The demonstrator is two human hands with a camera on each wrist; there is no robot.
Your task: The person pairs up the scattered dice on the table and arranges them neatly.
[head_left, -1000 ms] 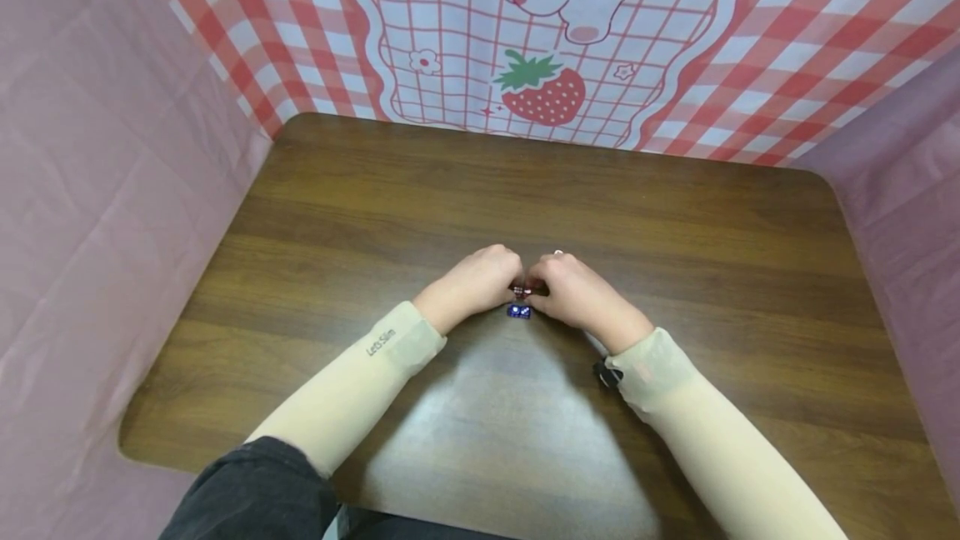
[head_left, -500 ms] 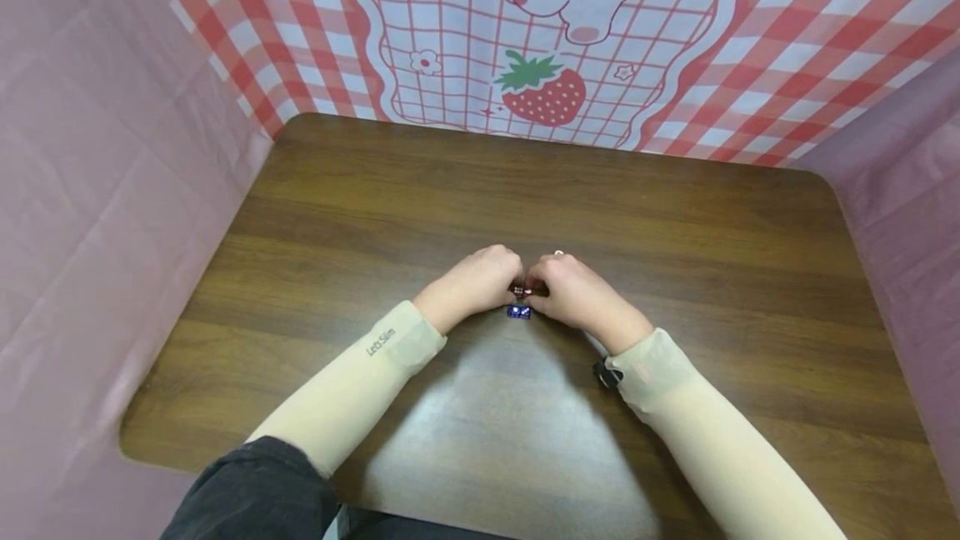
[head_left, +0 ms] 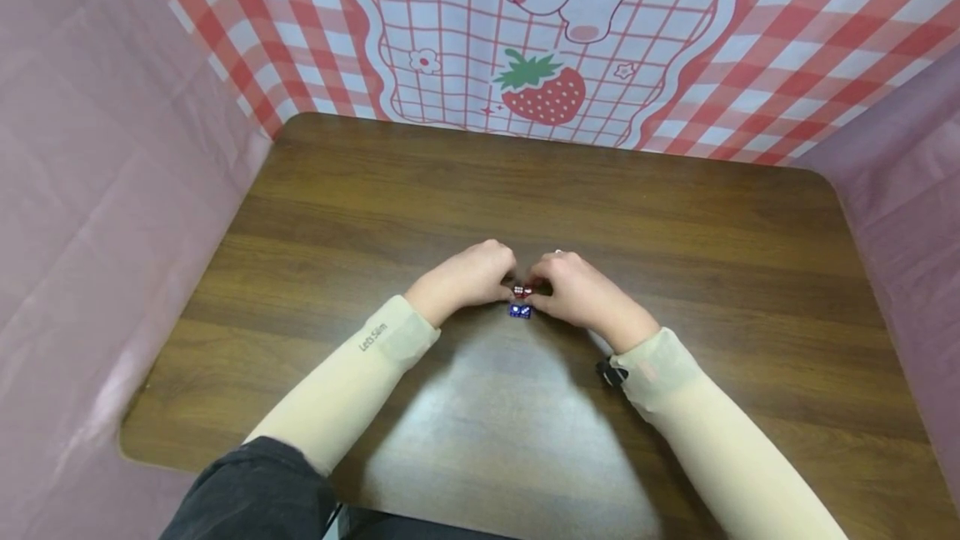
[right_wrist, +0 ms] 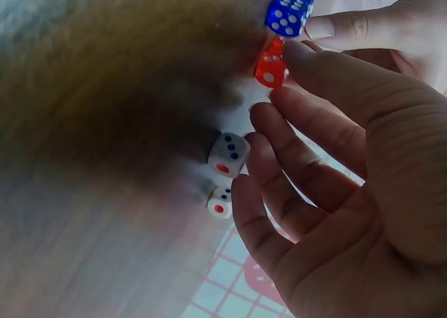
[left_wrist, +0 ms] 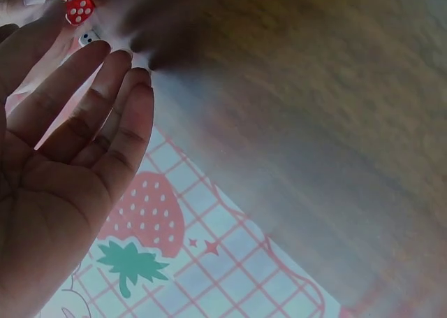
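A right hand (head_left: 582, 294) is pinching a red die (right_wrist: 271, 70) between thumb and index fingertip, while a second red die (head_left: 518, 292) is sitting alongside it at nine o'clock, near the middle of a wooden table (head_left: 450, 190). At ten o'clock of the red pair, a left hand (head_left: 471, 275) is hovering close with its fingers relaxed and slightly bent; whether its thumb is touching a die, the views are not making clear. Two blue dice (head_left: 520, 311) are resting just beside the red pair at six o'clock. In the right wrist view, two white dice (right_wrist: 229, 154) are lying at seven o'clock of the pinched die, near that hand's other fingertips. Farther out, pale sleeves (head_left: 345, 386) are covering both forearms, a small black device (head_left: 611, 372) is showing at the right wrist, and a dark sleeve (head_left: 251, 490) is entering at seven o'clock. A checked strawberry-print cloth (head_left: 465, 40) is hanging at twelve o'clock, with pink curtains (head_left: 97, 190) flanking the table at nine and three.
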